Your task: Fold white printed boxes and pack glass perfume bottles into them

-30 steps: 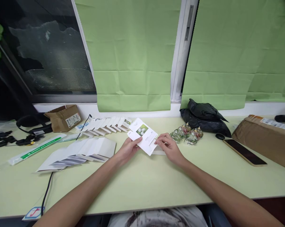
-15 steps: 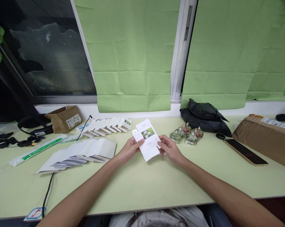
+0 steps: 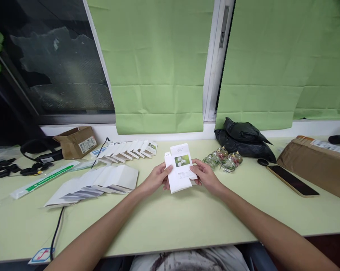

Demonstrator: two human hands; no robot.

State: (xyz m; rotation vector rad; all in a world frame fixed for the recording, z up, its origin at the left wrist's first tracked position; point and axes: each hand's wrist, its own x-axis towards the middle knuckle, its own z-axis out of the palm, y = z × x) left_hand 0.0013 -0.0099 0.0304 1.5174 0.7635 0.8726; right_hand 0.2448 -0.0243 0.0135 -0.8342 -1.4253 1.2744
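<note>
Both hands hold a flat white carton (image 3: 180,170) with a small green flower picture on its front, just above the pale green table (image 3: 170,222). My left hand (image 3: 156,178) grips its left edge, my right hand (image 3: 204,175) its right edge. The carton stands nearly upright with a tab sticking out at its upper left. A row of similar flat cartons (image 3: 128,148) lies fanned behind my left hand. A larger fan of white sheets (image 3: 98,181) lies to the left.
Several small glass ornaments (image 3: 223,159) sit right of my hands, a black bag (image 3: 245,140) behind them. A phone (image 3: 292,180) and a brown parcel (image 3: 318,163) lie at right. A cardboard box (image 3: 76,140), a cable (image 3: 57,226) and a green-striped sleeve (image 3: 44,178) are at left.
The carton has turned from tilted to nearly upright and shifted a little to the right. Both hands moved closer together on its edges.
</note>
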